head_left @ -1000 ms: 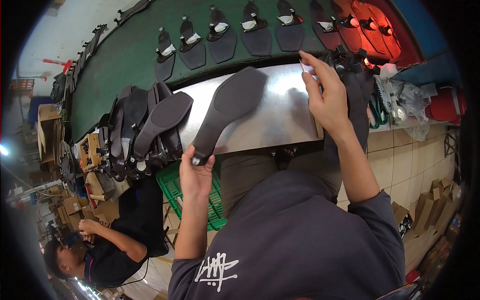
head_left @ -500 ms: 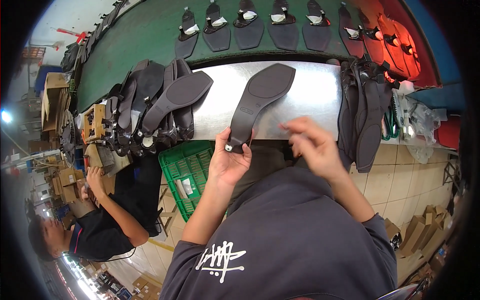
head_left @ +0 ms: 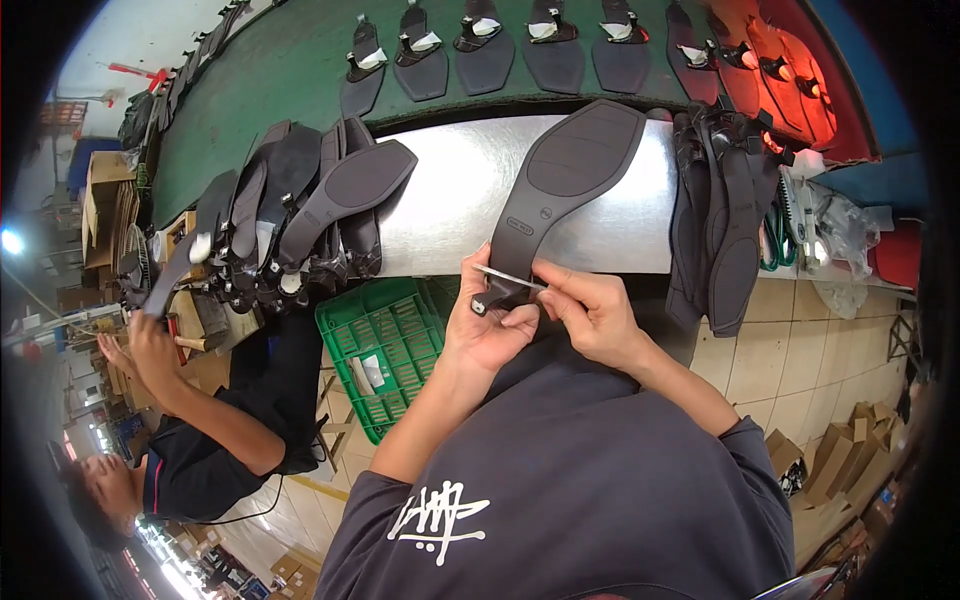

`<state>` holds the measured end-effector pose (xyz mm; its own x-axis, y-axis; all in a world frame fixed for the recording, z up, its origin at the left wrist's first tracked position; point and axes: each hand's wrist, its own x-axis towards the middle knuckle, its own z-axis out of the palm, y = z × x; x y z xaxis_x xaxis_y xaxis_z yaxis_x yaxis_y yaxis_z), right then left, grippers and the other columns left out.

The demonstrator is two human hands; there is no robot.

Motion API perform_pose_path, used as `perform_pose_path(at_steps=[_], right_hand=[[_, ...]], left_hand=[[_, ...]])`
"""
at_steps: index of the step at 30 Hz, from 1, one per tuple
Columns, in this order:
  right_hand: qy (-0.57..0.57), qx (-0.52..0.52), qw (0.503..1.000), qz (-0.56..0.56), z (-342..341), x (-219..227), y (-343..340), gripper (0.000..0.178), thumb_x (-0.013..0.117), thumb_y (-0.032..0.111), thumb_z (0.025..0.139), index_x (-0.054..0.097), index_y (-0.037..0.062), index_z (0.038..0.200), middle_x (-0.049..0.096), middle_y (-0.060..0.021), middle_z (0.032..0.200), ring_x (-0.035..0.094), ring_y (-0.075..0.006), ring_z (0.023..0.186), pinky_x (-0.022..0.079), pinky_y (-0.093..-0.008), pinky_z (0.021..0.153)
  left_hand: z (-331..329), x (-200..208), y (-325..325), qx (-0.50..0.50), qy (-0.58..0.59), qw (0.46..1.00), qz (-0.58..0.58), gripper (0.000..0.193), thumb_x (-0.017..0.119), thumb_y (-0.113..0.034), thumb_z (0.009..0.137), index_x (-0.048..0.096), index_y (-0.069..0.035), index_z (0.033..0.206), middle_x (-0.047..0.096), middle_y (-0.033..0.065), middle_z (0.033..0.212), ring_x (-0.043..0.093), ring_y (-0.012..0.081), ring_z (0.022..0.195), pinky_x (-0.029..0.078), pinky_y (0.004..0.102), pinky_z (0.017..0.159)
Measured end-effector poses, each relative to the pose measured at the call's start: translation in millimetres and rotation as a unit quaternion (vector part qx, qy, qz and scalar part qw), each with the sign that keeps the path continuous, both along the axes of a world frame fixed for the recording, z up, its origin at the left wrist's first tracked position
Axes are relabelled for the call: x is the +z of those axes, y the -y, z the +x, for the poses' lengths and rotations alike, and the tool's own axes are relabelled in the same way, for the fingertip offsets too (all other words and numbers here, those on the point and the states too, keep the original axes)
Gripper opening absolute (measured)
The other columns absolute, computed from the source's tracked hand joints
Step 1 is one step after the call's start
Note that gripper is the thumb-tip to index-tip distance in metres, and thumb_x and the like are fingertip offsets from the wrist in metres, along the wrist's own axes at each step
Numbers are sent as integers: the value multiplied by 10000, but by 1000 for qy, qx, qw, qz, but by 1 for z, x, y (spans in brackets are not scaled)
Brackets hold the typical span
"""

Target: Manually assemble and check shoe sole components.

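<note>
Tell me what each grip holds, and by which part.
Left grip holds a dark shoe sole by its narrow end; right grip pinches a thin pale strip by its right end.

The left hand (head_left: 488, 338) lies palm up at the heel end of the sole (head_left: 570, 165), closed on it; the thumb (head_left: 475, 268) rests along the sole's left edge and the fingertips (head_left: 520, 317) curl in at its right. The left wrist (head_left: 464, 368) is nearly straight, and the bare left forearm (head_left: 428, 420) slants in from the near left of the sole. The right hand (head_left: 600, 318) sits just right of the sole's heel end, back upward, thumb and index finger drawn into a pinch. The right forearm (head_left: 690, 387) reaches in from the near right of the sole.
</note>
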<state>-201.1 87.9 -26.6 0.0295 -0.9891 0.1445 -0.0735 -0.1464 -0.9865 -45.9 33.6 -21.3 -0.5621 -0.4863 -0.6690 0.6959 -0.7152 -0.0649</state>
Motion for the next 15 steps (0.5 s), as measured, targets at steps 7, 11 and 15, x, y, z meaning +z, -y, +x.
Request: perform_pose_path(at_steps=[7,11,15], right_hand=[[212,77,943,245,-17,7,3,373,493,104,969,488,7,1329,584,-41,704,469,-52,541,391,-186,497],[223,175,907,313,-6,26,-1,576,512,132,962,250,88,1473,601,-50,695,482,-60,517,368,-181,466],[258,110,901,329,7,20,-3,536,514,118,959,296,78,1448,553,-25,661,461,-56,507,343,-181,446]], left_hand=[[-1,-2,0,16,143,984,-106,270,587,-392,924,604,-134,848,613,-37,754,517,61,600,309,209,416],[-9,3,-1,94,392,864,-302,504,450,-493,979,607,-51,795,606,16,694,529,79,606,384,220,495],[-10,2,4,131,469,785,-383,675,360,-552,981,588,-10,650,589,68,639,535,119,605,430,258,613]])
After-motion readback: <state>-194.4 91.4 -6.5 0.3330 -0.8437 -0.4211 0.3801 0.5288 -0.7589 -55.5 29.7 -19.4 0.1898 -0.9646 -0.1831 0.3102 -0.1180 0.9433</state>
